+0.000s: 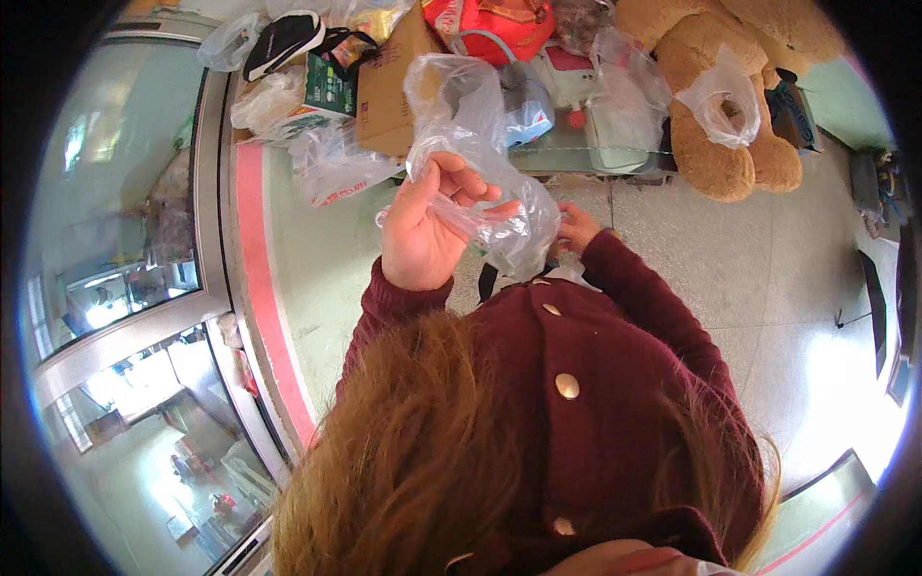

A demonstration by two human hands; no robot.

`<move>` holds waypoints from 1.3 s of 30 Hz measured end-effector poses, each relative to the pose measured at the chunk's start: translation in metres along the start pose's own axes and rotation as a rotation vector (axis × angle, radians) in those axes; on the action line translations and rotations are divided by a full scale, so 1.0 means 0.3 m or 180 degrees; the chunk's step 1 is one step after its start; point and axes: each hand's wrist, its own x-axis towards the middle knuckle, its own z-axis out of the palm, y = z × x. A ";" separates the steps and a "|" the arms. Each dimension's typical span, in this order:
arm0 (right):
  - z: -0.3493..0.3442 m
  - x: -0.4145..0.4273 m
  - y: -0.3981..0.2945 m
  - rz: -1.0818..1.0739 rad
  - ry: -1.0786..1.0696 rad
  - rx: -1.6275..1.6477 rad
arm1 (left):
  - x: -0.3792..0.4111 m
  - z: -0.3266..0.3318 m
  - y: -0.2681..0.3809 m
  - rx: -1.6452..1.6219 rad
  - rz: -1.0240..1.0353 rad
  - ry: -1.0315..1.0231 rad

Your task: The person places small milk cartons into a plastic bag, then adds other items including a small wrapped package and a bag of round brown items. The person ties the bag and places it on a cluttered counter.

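A clear, crumpled plastic bag hangs across my left hand, which is palm up with its fingers curled; part of the film lies over the fingers and palm. The bag stretches from above this hand down to the right. At the bag's lower right edge is my right hand, its fingers bent towards the film; the fingertips are partly hidden, so its hold is unclear. Below the bag, close to my body, some dark and pale items show only in part.
Ahead stand a cardboard box, a red bag, a green box with a black shoe above it, and a large brown plush toy. A metal-framed glass door is at the left, beside a pink floor stripe.
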 end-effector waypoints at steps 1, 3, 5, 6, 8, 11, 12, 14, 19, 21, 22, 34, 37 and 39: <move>0.003 0.048 0.065 0.0126 -0.0087 0.0006 | -0.004 0.003 0.007 -0.0106 0.0026 0.0005; 0.050 0.088 0.076 0.0385 -0.0277 -0.0086 | -0.018 0.004 0.024 -0.0116 0.0132 -0.0016; 0.153 0.033 0.002 0.0669 -0.0428 -0.0269 | -0.032 0.011 0.037 -0.0147 0.0268 -0.0057; 0.176 0.024 -0.012 0.0767 -0.0374 -0.0273 | -0.021 0.014 0.043 -0.0183 0.0319 -0.0133; 0.205 0.010 -0.039 0.0725 -0.0587 0.0069 | -0.014 0.028 0.050 -0.0134 0.0354 -0.0334; 0.217 -0.002 -0.059 0.0531 -0.0865 0.0424 | -0.004 0.065 0.051 0.0055 0.0362 -0.0584; 0.209 -0.009 -0.061 0.0439 -0.0934 0.0527 | 0.004 0.080 0.045 0.0075 0.0367 -0.0593; 0.176 0.000 -0.020 0.0068 -0.0981 0.0547 | 0.018 0.124 0.033 0.0043 0.0437 -0.0425; -0.231 0.028 0.047 -0.0931 0.1937 -0.2593 | 0.044 0.122 0.116 0.0204 0.0884 -0.0723; -0.341 -0.116 -0.105 -0.1857 0.2500 -0.2060 | 0.017 0.064 0.144 0.0472 0.0480 0.0084; -0.468 -0.170 -0.141 -0.2041 0.2628 -0.2162 | 0.038 0.014 0.121 0.0389 0.0264 0.0362; -0.266 -0.846 -0.410 -0.1597 0.0877 -0.2785 | -0.104 0.011 -0.124 0.7241 0.1764 0.1207; -0.271 -0.852 -0.410 -0.1469 0.0715 -0.2629 | -0.011 0.134 -0.346 0.6917 0.1785 -0.0578; -0.303 -0.840 -0.427 -0.1379 0.0814 -0.2416 | 0.061 0.126 -0.504 0.7286 0.1565 -0.1098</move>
